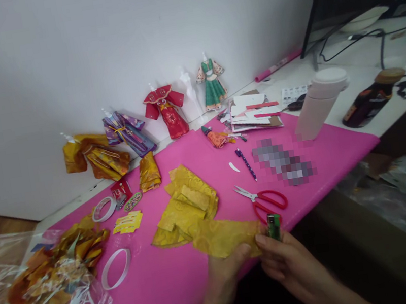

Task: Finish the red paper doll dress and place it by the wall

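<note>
My left hand (pixel 229 268) is closed on a piece of yellow patterned fabric (pixel 222 236), held above the table's near edge. In my right hand (pixel 287 257) is a green lighter (pixel 274 227), its top pointing up; the fingertips also meet the fabric's right end. Red-handled scissors (pixel 260 199) lie just beyond my right hand, blades pointing left and partly spread. Behind the held piece, more cut yellow fabric (pixel 184 204) lies in a loose stack on the pink table cover (pixel 163 292).
Rolls of tape (pixel 116 269), fabric scraps (pixel 71 245) and plastic film crowd the left side. Several small dressed doll forms (pixel 168 111) lean along the wall. A purple pen (pixel 245 164), a pale tumbler (pixel 317 105) and a dark bottle (pixel 374 99) stand or lie rightward.
</note>
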`<state>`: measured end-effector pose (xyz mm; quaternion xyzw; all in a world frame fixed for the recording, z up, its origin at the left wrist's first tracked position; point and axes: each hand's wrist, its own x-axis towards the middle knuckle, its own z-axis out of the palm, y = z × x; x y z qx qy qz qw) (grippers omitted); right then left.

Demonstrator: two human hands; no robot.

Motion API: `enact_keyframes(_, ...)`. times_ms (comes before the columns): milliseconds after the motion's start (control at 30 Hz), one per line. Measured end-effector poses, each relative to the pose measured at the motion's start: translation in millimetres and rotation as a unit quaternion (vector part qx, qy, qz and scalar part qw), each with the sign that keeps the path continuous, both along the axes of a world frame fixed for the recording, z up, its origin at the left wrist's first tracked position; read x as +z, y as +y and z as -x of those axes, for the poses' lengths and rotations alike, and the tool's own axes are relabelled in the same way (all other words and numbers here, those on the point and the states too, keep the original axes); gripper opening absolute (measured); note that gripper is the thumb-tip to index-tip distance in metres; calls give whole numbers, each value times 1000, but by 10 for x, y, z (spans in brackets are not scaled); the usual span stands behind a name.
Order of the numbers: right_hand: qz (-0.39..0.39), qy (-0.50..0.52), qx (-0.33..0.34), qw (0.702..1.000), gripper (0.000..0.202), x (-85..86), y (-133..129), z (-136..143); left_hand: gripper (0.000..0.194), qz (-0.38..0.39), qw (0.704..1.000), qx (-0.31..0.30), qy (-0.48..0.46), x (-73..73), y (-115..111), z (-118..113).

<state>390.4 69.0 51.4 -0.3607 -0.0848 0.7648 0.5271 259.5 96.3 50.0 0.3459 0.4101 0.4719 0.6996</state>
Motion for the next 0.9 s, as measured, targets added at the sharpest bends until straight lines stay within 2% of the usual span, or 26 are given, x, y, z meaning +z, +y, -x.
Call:
enact_keyframes(100, -47, -57, 5, 997, 41, -72, -11, -60, 28, -19, 997, 16, 74, 83, 37, 21)
enact_keyframes(167, -71, -101, 5, 992, 44, -145, -51, -138, 25, -11, 995, 65, 75, 128, 54, 24)
enact_keyframes(267, -107, -155, 59, 980, 51, -237, -148, -261, 26, 0, 992, 119, 51, 167, 61, 14)
enact_keyframes(333, -128, -196, 102, 967, 57, -261, -210, -309, 26, 2, 992, 114, 45, 171, 63, 6)
enact_keyframes(400, -140, -239, 117, 954, 59, -259, -248, -320, 25, -1, 994, 102, 47, 162, 68, 4)
enact_keyframes(633, -184, -274, 110, 938, 60, -253, -217, -279, 25, -23, 990, 113, 79, 107, 71, 22)
enact_keyframes(900, -147, -293, 70, 942, 55, -320, -176, -204, 36, -3, 985, 151, 77, 64, 39, 43)
